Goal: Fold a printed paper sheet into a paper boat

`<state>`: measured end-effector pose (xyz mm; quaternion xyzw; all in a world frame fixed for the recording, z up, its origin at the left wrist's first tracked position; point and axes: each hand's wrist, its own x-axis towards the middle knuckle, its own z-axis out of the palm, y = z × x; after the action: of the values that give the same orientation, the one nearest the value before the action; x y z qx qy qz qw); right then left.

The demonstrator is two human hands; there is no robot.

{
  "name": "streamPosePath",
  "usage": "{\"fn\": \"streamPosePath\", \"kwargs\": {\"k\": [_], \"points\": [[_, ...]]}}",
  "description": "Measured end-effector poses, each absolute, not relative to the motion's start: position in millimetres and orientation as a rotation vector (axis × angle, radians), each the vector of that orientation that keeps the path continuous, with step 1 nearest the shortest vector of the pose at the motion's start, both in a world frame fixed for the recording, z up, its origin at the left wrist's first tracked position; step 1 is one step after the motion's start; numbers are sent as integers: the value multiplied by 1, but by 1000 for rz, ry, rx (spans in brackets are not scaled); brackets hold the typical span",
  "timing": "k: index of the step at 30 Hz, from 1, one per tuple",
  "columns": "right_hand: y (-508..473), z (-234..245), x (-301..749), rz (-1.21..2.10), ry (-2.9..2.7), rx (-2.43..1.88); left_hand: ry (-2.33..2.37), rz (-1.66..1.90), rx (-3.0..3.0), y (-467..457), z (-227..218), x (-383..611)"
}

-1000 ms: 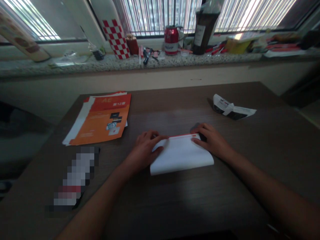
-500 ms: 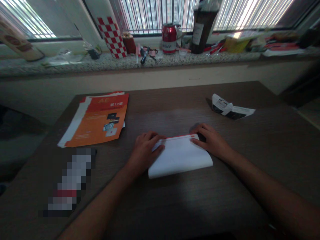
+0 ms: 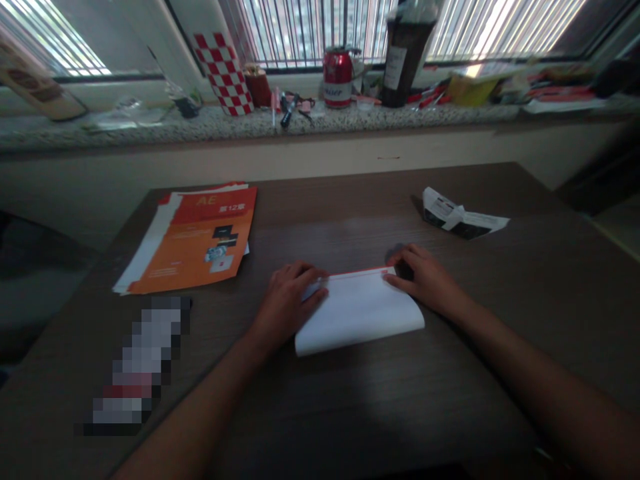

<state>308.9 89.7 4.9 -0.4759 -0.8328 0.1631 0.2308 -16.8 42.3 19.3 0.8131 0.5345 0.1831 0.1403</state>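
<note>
A white sheet of paper (image 3: 357,310), folded over with a thin red line along its far edge, lies on the dark wooden table (image 3: 350,413) in front of me. My left hand (image 3: 287,300) rests on the sheet's far left corner, fingers curled and pinching the layers there. My right hand (image 3: 425,280) grips the far right corner, fingertips pressed onto the red edge. Both forearms reach in from the bottom of the view.
A stack of orange booklets (image 3: 195,240) lies at the left, with a pixelated flat object (image 3: 137,363) nearer me. A small folded printed paper (image 3: 463,217) sits at the right rear. The stone windowsill holds a red can (image 3: 337,78), a dark bottle (image 3: 403,57), a checkered container (image 3: 227,67) and clutter.
Both hands stay on the paper's far corners. The view has shifted slightly and my right hand has edged a little to the right.
</note>
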Motion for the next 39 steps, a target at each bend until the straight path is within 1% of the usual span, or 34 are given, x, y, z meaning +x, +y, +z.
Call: {"fn": "streamPosePath", "kwargs": {"k": [13,39], "points": [[90,5,307,427,-2266,-1322,1543,576,2278,43,22,-16],[95,6,308,502,-2277,-1351,1542,605,2257,45,17,-18]]}}
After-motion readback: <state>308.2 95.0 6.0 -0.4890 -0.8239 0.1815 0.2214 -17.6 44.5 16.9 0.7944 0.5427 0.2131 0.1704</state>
